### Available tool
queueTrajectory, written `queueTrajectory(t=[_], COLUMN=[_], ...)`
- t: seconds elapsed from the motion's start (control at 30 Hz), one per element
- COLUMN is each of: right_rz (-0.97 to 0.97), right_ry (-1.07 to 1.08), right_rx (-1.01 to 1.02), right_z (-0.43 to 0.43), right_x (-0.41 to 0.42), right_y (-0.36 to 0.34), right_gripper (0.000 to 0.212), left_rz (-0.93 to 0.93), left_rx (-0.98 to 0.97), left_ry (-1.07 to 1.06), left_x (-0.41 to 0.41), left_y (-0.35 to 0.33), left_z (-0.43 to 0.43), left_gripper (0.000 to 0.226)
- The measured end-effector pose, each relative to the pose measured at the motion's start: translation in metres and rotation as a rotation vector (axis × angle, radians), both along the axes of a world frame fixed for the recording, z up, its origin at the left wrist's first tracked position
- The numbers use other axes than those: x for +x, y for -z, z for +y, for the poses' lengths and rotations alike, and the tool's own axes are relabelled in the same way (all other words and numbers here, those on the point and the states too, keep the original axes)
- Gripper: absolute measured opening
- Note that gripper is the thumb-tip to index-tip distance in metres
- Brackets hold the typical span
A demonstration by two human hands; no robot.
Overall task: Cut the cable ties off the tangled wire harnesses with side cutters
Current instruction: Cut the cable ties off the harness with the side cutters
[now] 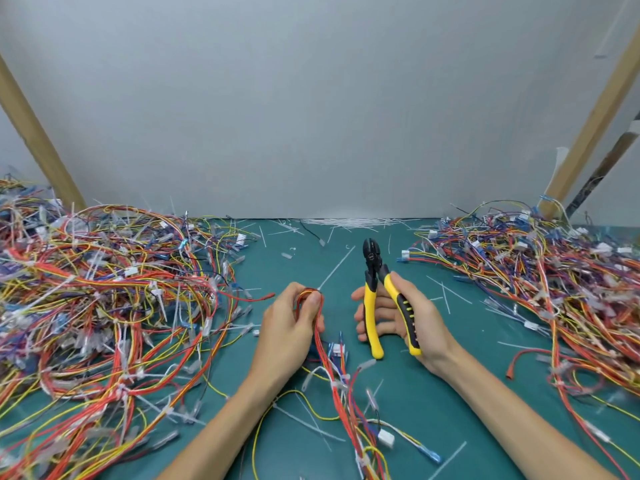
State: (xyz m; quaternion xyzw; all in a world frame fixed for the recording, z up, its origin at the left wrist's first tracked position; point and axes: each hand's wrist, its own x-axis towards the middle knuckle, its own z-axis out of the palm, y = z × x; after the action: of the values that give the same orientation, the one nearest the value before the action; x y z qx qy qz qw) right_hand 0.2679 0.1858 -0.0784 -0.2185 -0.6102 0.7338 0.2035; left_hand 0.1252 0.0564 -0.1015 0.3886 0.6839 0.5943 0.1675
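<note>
My left hand (289,322) grips a bundle of orange and red wires (337,382) near its looped top end, thumb pressed over the loop. The bundle trails down toward me, with white cable ties (336,385) around it lower down. My right hand (405,317) holds yellow-and-black side cutters (377,289) upright, jaws pointing away from me and handles spread apart. The cutter jaws are a short way right of and above the wire loop, not touching it.
A large heap of tangled wire harnesses (104,299) covers the left of the green mat (433,393). Another heap (554,278) fills the right. Cut white tie pieces (353,222) lie along the back wall and across the mat. Wooden posts (38,140) lean at both sides.
</note>
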Motion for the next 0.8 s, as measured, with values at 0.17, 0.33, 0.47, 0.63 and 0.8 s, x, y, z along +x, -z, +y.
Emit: queueTrajectory(t=[0.17, 0.33, 0.47, 0.63, 0.8], right_rz=[0.019, 0.021, 0.006, -0.007, -0.025], right_ry=[-0.011, 0.0, 0.01, -0.011, 0.007], right_rx=[-0.029, -0.039, 0.005, 0.012, 0.155], right_z=[0.001, -0.002, -0.004, -0.003, -0.006], right_x=[0.002, 0.003, 0.006, 0.006, -0.003], right_y=[0.002, -0.002, -0.001, 0.0, 0.004], right_gripper=[0.066, 0.062, 0.062, 0.063, 0.055], left_rz=[-0.019, -0.03, -0.035, -0.05, -0.066], left_rx=[0.003, 0.007, 0.013, 0.021, 0.037], left_ry=[0.006, 0.012, -0.009, 0.017, 0.046], left_x=[0.001, 0.0, 0.001, 0.002, -0.002], left_y=[-0.001, 0.0, 0.0, -0.001, 0.002], left_z=[-0.002, -0.002, -0.001, -0.001, 0.0], left_gripper=[0.021, 0.021, 0.021, 0.021, 0.02])
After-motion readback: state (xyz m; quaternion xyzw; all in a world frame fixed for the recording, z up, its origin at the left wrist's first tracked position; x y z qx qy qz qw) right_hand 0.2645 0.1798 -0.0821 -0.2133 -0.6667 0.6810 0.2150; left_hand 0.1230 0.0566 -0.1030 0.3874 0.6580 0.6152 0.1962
